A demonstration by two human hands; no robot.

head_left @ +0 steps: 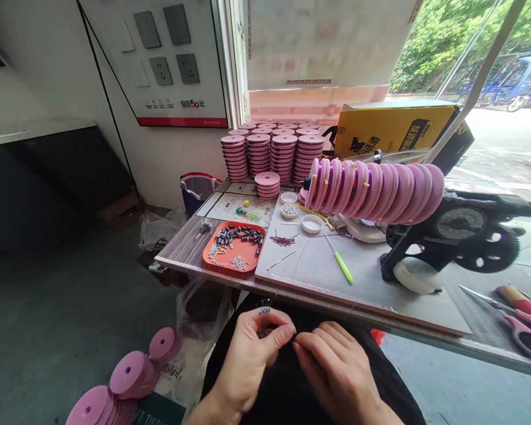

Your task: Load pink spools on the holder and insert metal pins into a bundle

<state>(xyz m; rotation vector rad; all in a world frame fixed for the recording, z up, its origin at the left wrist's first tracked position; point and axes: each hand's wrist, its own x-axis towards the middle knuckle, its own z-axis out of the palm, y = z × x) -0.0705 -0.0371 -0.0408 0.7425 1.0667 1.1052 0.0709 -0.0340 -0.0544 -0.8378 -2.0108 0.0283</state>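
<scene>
Signboard [159,88] "保用50年" beyond left hand [251,349]

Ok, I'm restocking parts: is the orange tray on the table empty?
Not empty: the orange tray holds small dark parts and pale ones scattered across its floor.

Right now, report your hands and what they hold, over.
Left hand pinched on small beaded piece. Right hand pinched shut, fingertips touching left. Table edge close above both.

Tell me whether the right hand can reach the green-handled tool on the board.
Probably yes: the right hand is low, just short of the table edge, and the green-handled tool lies on bare board beyond it, nothing between.
</scene>
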